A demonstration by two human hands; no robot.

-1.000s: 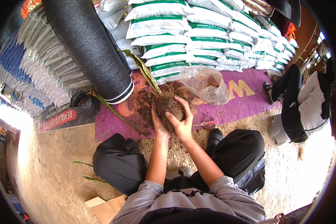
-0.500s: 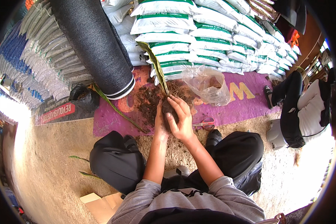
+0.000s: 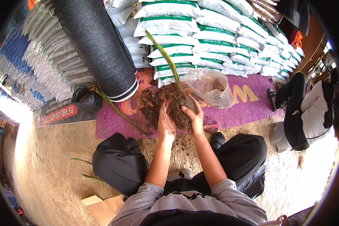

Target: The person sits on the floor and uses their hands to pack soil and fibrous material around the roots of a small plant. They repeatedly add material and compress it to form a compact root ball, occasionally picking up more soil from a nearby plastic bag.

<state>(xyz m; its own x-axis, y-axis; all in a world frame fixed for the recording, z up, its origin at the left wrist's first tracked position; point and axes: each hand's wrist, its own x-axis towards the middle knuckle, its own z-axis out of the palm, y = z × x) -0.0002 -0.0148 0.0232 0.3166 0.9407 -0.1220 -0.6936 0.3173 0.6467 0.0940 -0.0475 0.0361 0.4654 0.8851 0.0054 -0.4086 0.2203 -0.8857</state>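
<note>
A snake plant (image 3: 168, 60) with a long, yellow-edged leaf leans up and away from me, its dark soil root ball (image 3: 180, 107) between my two hands. My right hand (image 3: 194, 116) grips the ball from the right, thumb across its top. Along the ball's left side lies my left hand (image 3: 166, 122), fingers stretched out, its palm smeared with soil. Thin roots trail from the ball. Loose soil (image 3: 150, 103) is spread on the purple banner (image 3: 237, 116) underneath. To the right of my right hand lie red-handled scissors (image 3: 211, 126).
A crumpled clear plastic bag (image 3: 214, 90) sits just beyond my right hand. Stacked white-and-green sacks (image 3: 173, 37) and a black roll of mesh (image 3: 98, 45) stand behind. One cut leaf (image 3: 120, 113) lies left, near a black pot bag (image 3: 84, 97). Another person (image 3: 305, 109) sits at right.
The root ball has turned and moved slightly right, showing more of its roots. My hands have spread apart around it, and the leaf now leans differently.
</note>
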